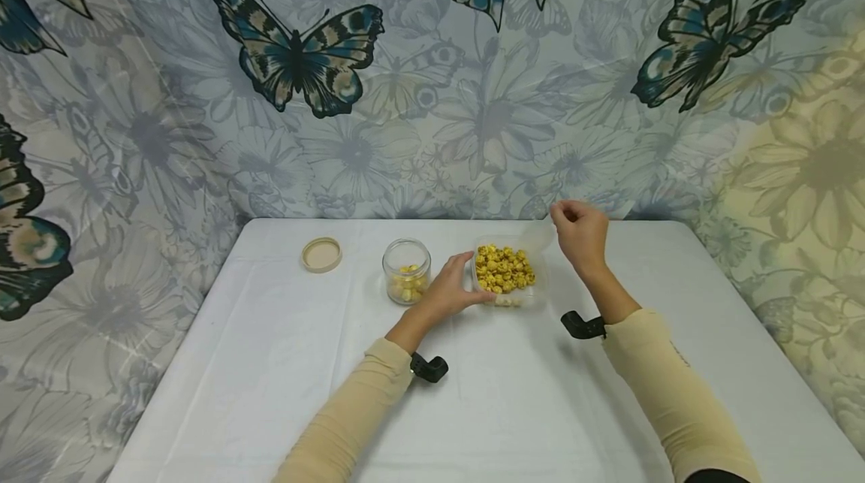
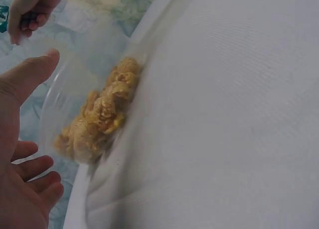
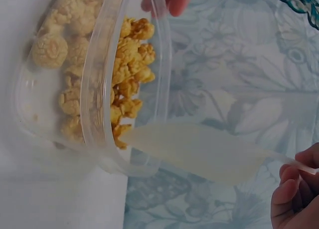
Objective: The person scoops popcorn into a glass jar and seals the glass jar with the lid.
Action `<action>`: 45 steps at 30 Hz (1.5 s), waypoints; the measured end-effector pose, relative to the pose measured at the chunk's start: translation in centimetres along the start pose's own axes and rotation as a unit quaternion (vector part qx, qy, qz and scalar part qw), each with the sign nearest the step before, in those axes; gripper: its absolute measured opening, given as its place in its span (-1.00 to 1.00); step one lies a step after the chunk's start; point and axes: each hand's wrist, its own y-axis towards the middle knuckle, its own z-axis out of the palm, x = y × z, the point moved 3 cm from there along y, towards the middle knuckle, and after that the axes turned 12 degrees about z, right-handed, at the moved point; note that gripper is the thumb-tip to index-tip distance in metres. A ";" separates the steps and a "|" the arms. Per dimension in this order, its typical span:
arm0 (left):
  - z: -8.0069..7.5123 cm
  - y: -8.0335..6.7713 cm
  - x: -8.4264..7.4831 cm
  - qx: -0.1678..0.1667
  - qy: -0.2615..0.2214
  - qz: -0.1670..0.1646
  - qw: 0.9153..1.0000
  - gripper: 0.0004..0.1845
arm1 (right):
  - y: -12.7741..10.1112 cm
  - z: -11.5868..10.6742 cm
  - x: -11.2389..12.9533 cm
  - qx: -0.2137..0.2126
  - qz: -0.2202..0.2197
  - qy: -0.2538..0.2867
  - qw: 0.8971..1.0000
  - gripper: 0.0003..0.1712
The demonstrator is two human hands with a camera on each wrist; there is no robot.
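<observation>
A clear plastic container [image 3: 97, 84] holds yellow caramel popcorn [image 1: 504, 269]. Beside its left wall is my left hand [image 1: 449, 291], thumb at the near corner and fingers toward the far one, spread in a loose C. In the left wrist view those fingers [image 2: 42, 166] are parted, with nothing gripped between them. My right hand [image 1: 583, 239], raised at the container's far right, pinches the thin handle of a translucent plastic scoop [image 3: 204, 151]. The scoop's blade slants down over the rim, its tip right at the popcorn.
A glass jar [image 1: 406, 254] without its lid stands left of the container, with some yellow popcorn in the bottom. Farther left lies a round, tan-rimmed lid [image 1: 321, 255]. A white cloth covers the table [image 1: 270, 363], and a butterfly-patterned wall covering [image 1: 493, 115] rises behind it.
</observation>
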 end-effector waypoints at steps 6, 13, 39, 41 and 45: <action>0.4 0.2 0.2 -0.002 -0.003 -0.001 1.000 0.05 | -0.3 0.4 0.8 -0.007 -0.062 -0.018 0.998 -0.80; 0.6 0.3 0.5 -0.005 -0.001 0.002 1.000 0.06 | -0.5 1.0 0.1 0.005 -0.093 -0.037 0.995 -0.80; 0.7 0.5 0.5 -0.008 0.021 0.007 1.000 0.08 | 0.5 0.7 -3.9 0.125 0.160 0.063 0.977 -0.64; 0.7 0.5 0.5 -0.009 0.024 0.008 1.000 0.08 | 0.5 0.7 -4.0 0.135 0.166 0.074 0.974 -0.62; 0.7 0.5 0.6 -0.009 0.027 0.012 1.000 0.07 | 0.5 0.8 -4.2 0.165 0.173 0.086 0.967 -0.61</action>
